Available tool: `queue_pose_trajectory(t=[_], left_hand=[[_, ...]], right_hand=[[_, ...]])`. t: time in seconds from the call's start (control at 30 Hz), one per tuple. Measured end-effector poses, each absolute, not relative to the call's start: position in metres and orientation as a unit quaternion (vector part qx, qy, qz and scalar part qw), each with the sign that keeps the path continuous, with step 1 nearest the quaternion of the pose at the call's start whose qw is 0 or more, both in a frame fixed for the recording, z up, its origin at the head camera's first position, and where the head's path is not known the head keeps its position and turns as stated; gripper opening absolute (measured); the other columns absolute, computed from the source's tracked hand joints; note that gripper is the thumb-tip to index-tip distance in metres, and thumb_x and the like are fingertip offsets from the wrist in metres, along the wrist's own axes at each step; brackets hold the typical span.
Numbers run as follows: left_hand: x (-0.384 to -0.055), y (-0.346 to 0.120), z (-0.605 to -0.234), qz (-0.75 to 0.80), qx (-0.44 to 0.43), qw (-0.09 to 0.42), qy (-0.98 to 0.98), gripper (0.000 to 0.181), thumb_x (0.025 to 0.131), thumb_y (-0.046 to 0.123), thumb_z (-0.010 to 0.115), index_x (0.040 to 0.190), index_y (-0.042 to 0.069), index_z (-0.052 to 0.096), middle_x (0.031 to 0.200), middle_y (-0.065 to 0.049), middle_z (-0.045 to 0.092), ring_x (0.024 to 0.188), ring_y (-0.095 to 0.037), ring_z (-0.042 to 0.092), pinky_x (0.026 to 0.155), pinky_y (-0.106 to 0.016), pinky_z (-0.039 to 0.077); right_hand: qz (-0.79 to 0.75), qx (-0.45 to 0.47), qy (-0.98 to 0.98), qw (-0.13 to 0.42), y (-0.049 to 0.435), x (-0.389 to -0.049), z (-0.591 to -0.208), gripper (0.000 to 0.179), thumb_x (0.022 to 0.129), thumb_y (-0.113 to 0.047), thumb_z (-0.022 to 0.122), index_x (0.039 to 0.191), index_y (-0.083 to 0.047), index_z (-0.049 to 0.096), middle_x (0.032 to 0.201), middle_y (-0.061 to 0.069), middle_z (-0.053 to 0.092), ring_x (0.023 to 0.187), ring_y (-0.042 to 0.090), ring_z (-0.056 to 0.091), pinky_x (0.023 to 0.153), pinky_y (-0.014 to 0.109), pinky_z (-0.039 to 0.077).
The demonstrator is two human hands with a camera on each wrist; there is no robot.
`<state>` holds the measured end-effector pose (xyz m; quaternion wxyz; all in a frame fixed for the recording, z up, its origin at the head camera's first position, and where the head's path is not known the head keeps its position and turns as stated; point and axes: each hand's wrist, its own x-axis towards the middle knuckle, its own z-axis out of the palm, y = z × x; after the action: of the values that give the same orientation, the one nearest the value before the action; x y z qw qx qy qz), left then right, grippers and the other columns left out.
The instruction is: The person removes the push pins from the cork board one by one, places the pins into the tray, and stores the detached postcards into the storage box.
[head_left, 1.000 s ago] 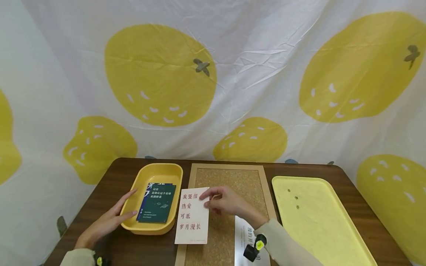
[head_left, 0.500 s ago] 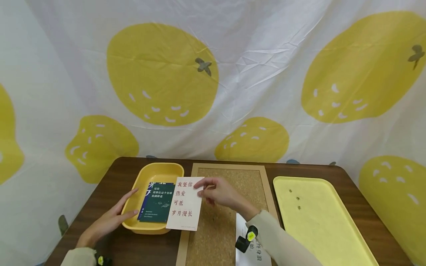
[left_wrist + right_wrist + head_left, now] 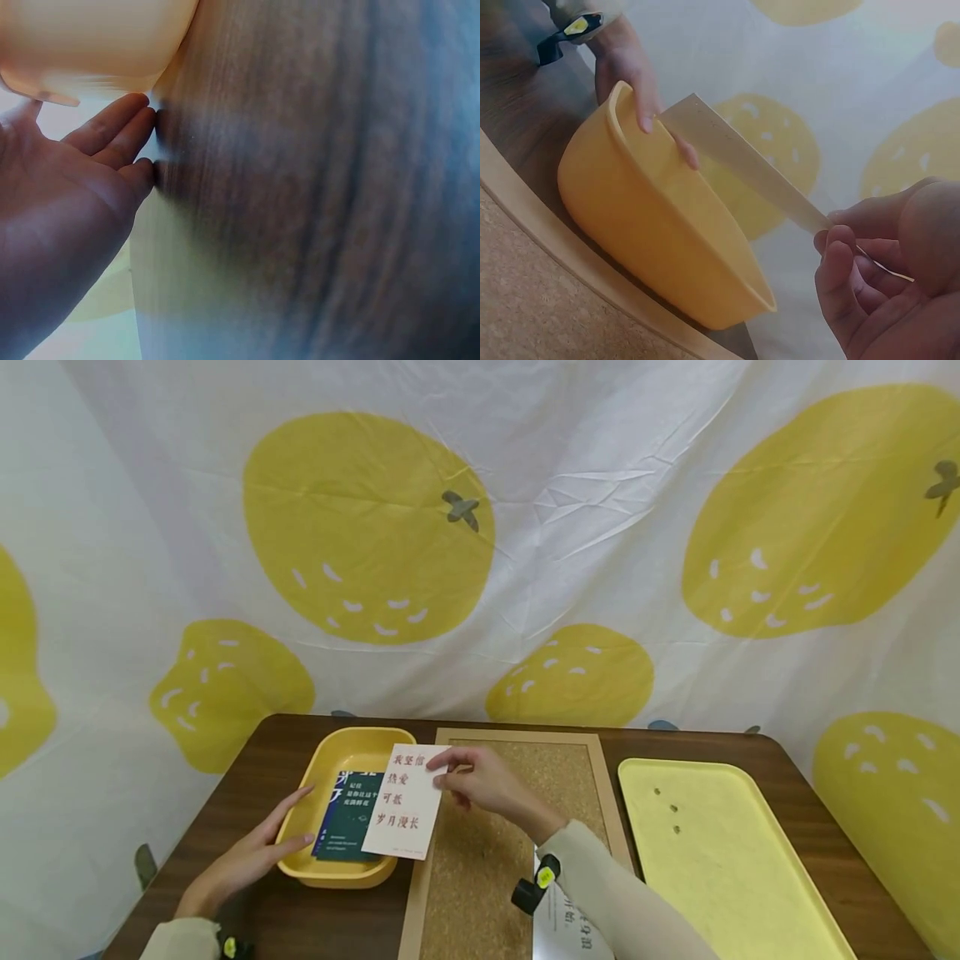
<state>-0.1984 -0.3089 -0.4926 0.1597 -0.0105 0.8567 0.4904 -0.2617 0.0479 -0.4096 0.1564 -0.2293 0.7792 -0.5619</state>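
Note:
In the head view, my right hand (image 3: 483, 785) pinches a cream card (image 3: 401, 810) with red Chinese characters by its upper right edge. The card is held above the right side of a yellow plastic basin (image 3: 360, 745) and covers part of a dark green card (image 3: 345, 831) lying there. A blue card (image 3: 324, 827) shows beneath the green one. My left hand (image 3: 247, 856) holds the basin's left rim. Thumb and index finger (image 3: 686, 154) reach over that rim in the right wrist view, while the other fingers (image 3: 124, 142) lie outside the wall near the tabletop.
A wood-framed cork board (image 3: 480, 893) lies right of the basin. On it, partly under my right forearm, is a white printed sheet (image 3: 558, 922). A pale yellow tray (image 3: 720, 852) bearing 3 small metallic pieces (image 3: 674, 808) sits farther right. Behind the table hangs a lemon-print cloth (image 3: 585, 560).
My right hand has carried the cream card left and away from me, from beside the basin to over its right side. The left hand has stayed on the rim.

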Motion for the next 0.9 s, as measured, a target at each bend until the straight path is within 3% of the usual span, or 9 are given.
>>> queue_pose_trajectory(t=[0.9], left_hand=[[-0.199, -0.309, -0.493, 0.483, -0.023, 0.164, 0.860, 0.084, 0.094, 0.045, 0.063, 0.159, 0.033, 0.012, 0.165, -0.021, -0.001, 0.148, -0.048, 0.003, 0.111, -0.074, 0.005]], right_hand=[[-0.584, -0.199, 0.771, 0.159, 0.009, -0.277, -0.422, 0.017, 0.090, -0.002, 0.067, 0.107, -0.002, 0.072, 0.072, 0.002, 0.054, 0.051, 0.011, 0.050, 0.047, 0.024, 0.041]])
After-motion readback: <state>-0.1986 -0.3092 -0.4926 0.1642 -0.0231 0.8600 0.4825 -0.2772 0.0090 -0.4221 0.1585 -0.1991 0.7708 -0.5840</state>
